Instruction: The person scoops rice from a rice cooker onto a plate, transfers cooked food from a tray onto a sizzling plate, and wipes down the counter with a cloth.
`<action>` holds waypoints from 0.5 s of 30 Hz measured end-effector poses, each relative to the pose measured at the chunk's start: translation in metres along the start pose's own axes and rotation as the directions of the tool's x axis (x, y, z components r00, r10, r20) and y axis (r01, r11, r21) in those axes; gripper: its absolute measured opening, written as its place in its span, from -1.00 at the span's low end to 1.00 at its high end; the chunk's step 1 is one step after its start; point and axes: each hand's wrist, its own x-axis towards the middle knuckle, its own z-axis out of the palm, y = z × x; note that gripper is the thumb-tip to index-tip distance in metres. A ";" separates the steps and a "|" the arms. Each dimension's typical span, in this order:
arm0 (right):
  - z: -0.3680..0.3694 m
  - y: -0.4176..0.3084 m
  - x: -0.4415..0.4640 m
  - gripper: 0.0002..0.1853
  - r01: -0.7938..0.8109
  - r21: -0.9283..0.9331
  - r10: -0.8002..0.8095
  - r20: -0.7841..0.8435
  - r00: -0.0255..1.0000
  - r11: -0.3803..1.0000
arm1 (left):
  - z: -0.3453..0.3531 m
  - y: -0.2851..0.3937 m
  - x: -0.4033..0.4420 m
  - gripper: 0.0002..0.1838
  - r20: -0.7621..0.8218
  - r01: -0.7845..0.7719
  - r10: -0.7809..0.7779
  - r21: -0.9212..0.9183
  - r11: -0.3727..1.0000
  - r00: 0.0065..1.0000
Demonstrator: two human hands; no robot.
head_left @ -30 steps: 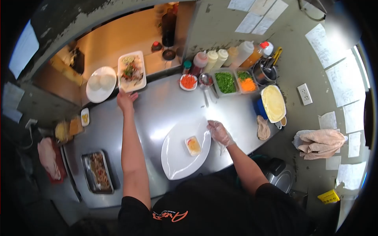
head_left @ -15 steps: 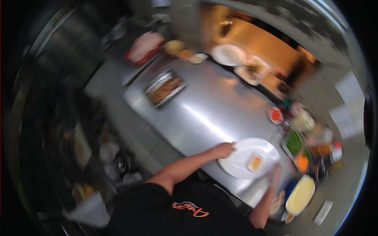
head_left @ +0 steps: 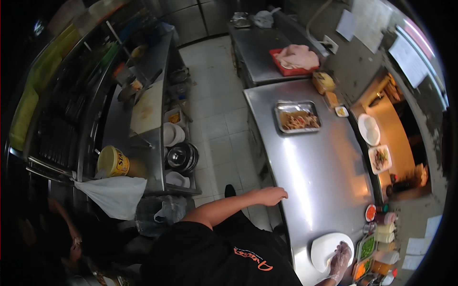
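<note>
My bare left hand point(head_left: 273, 196) is closed with nothing visible in it, beside the long edge of the steel table point(head_left: 315, 167). Over the large white oval plate point(head_left: 320, 248) is my gloved right hand point(head_left: 340, 260), its fingers bent together and pointing down. The hand mostly hides the small dish on that plate, and what its fingers grip cannot be made out. Close by are a container of chopped greens point(head_left: 367, 247) and one of orange shreds point(head_left: 362, 269). A foil-lined tray of cooked food point(head_left: 299, 120) stands farther up the table.
Beyond the tray is a red tray with a pink cloth point(head_left: 298, 57). Two plates of food point(head_left: 380, 159) are at the pass-through window. Across the tiled aisle point(head_left: 217, 128) stand a cutting board point(head_left: 147, 109) and a yellow tub point(head_left: 113, 162). Another person's arm point(head_left: 66, 221) shows at lower left.
The view has turned left, bringing the aisle and opposite counter into sight. My left hand has let go of the plate's rim. My right hand has moved from the rim to over the plate.
</note>
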 end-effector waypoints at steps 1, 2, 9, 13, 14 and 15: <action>0.017 -0.041 0.000 -0.72 0.053 -0.115 -0.049 0.039 0.998 0.992 | -0.015 -0.005 -0.021 -0.70 -0.001 0.027 -0.027 -0.029 0.999 1.000; 0.034 -0.101 -0.009 -0.71 0.023 -0.154 -0.011 0.078 0.997 0.988 | -0.027 -0.014 -0.039 -0.71 -0.004 0.053 -0.053 -0.060 0.997 0.999; 0.167 -0.284 0.023 -0.74 0.469 -0.364 -0.336 0.372 0.865 0.805 | -0.177 -0.061 -0.132 -0.87 -0.488 -0.238 0.016 -0.398 0.886 0.873; 0.247 -0.414 0.037 -0.81 0.629 -0.135 -0.506 0.477 0.719 0.766 | -0.338 -0.011 -0.246 -0.87 -0.723 -0.598 0.163 -0.398 0.695 0.671; 0.262 -0.434 0.040 -0.81 0.634 -0.132 -0.490 0.522 0.698 0.762 | -0.361 0.000 -0.268 -0.88 -0.772 -0.686 0.257 -0.295 0.665 0.581; 0.275 -0.453 0.044 -0.81 0.640 -0.132 -0.472 0.567 0.675 0.757 | -0.378 0.014 -0.292 -0.93 -0.830 -0.774 0.312 -0.207 0.598 0.463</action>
